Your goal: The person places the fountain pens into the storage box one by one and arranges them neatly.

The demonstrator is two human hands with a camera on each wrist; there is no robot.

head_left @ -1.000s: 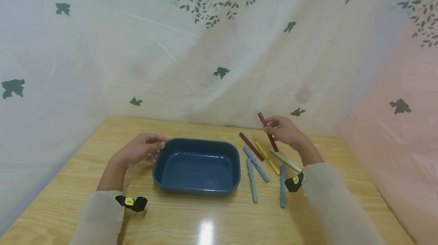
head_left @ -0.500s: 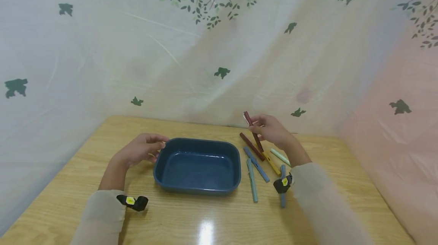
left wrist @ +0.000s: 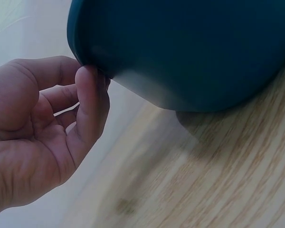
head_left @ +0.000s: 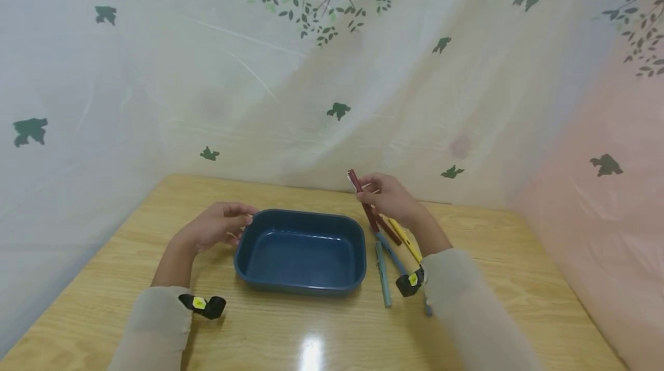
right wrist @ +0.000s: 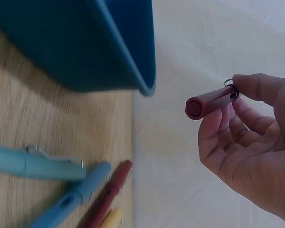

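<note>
Over the past second the right hand (head_left: 391,195) carries a slim dark red pen with a metal clip (head_left: 363,201) leftward above the loose pens; its thumb and fingers pinch the barrel. The pen is tilted in the air near the far right corner of a glossy dark blue rectangular tray (head_left: 301,261). It is now closer to the tray, yet outside it. The left hand (head_left: 215,227) is unchanged, fingers bent and touching the tray's left corner; whether they pinch the rim cannot be told.

Surface: a wood-grain table (head_left: 259,339), bearing a teal pen (head_left: 383,276), a blue pen (head_left: 392,253), a second dark red pen (head_left: 390,231) and a partly hidden yellow pen (head_left: 404,234), right of the tray. Room: a pale curtain (head_left: 259,106) printed with green birds and leafy branches.
</note>
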